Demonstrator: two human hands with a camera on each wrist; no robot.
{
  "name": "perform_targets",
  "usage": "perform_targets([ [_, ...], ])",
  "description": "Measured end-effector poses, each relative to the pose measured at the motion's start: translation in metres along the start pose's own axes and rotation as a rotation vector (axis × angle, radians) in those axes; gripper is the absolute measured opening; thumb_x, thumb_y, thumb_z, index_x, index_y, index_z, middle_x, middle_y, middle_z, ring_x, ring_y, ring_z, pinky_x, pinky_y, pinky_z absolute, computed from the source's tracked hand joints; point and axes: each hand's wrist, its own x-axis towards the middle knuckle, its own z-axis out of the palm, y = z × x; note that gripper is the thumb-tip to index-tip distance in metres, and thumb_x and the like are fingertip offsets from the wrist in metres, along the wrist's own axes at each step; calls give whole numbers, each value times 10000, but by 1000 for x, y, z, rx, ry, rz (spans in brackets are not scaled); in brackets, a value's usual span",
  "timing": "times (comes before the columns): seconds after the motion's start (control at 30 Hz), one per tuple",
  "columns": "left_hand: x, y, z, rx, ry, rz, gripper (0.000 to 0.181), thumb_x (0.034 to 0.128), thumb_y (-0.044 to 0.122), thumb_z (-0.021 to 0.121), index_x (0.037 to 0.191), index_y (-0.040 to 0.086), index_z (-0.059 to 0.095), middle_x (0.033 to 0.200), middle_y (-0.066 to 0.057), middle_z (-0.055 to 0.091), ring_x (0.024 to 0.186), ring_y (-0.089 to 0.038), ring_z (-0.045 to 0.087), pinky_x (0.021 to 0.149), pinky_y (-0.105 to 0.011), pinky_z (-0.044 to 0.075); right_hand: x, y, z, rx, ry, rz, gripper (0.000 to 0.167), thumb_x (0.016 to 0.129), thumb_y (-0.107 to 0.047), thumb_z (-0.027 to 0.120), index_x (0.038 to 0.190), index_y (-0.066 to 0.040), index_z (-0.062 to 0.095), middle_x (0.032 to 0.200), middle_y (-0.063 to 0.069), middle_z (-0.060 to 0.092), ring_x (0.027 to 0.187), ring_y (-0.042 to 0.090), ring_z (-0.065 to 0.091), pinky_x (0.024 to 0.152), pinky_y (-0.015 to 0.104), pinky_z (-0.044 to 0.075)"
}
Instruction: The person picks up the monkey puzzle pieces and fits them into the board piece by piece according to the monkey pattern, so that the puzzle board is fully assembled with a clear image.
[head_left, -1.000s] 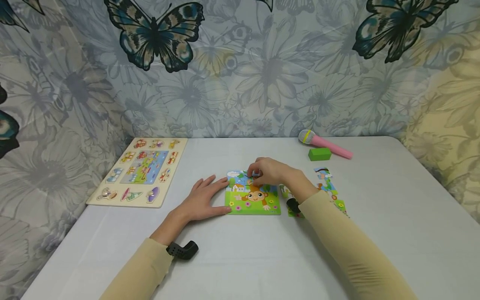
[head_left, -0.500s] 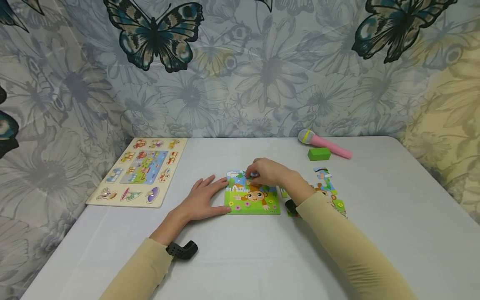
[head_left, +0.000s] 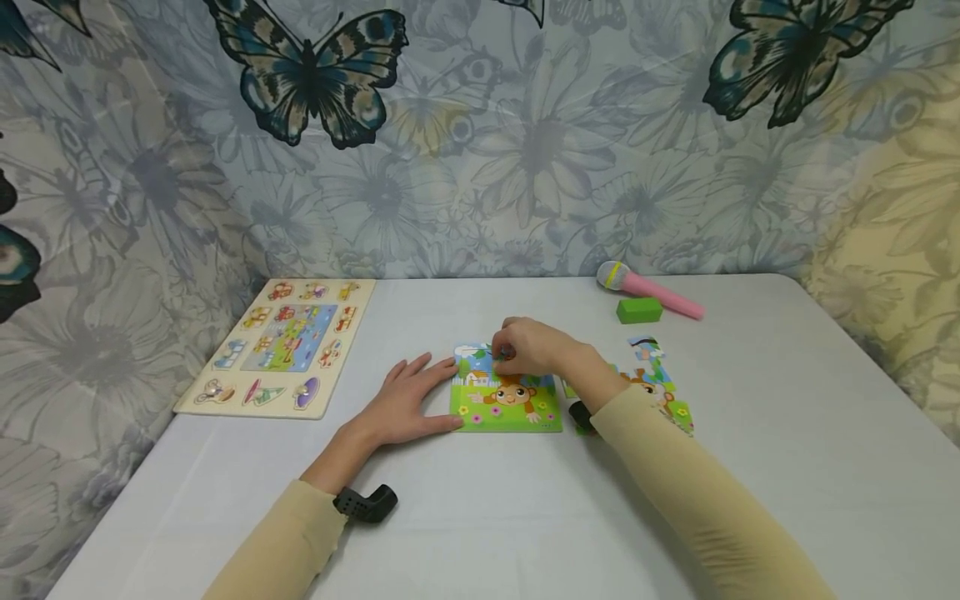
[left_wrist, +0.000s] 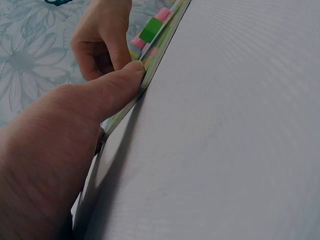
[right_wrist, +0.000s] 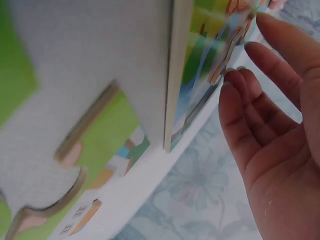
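Note:
My left hand [head_left: 408, 402] rests with fingers spread at the left side of a small monkey jigsaw puzzle [head_left: 487, 419]. Its index fingertip touches the upper left edge and its thumb the lower left corner. Over the upper part of the puzzle is my right hand [head_left: 534, 347], with curled fingers and the thumb and index tips close together on the surface. In the right wrist view those fingertips [right_wrist: 254, 48] reach the picture's far side; whether they pinch a piece cannot be made out. Loose jigsaw pieces [head_left: 651, 368] lie to the right, partly hidden by the right arm.
A larger wooden picture board [head_left: 315, 400] lies at the table's left. Toward the back right are a green block [head_left: 639, 311] and a pink toy microphone [head_left: 663, 296]. The white table [head_left: 480, 517] ends at a patterned cloth backdrop [head_left: 487, 192].
The right hand's fingertips shift very slightly left over the puzzle's upper part. My left hand keeps its place at the edge.

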Motion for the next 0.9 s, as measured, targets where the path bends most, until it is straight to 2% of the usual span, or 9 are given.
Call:
perform_targets([
  [0.2,0,2,-1,7,-6,-8,833,873,591,684,1546,161,446,1612,30,349,1516,-301,172,1190,-571,64,2,-3,1,-10,10,-39,125,947,-238,736,1000,-125,731,936,-11,590,823,166,538,791,322,499],
  [0.47,0,2,-1,14,-11,-16,838,873,602,677,1549,165,442,1612,33,347,1518,-297,164,1193,-563,49,7,-7,-1,-15,1,-38,107,934,-224,760,947,-120,741,902,-30,623,783,147,562,765,288,520],
  [0.73,0,2,-1,11,-6,-11,839,871,603,679,1546,162,446,1607,27,358,1516,-302,171,1191,-570,57,5,-6,-1,-3,12,-90,118,935,-227,757,979,-118,767,928,-49,643,813,119,581,804,285,524],
  [0.9,0,1,0,11,-7,-10,845,871,612,679,1548,165,442,1606,33,358,1516,-300,174,1190,-570,58,-1,-5,-4,65,17,-112,143,931,-203,762,1030,-99,769,975,-32,672,845,123,591,821,294,523],
])
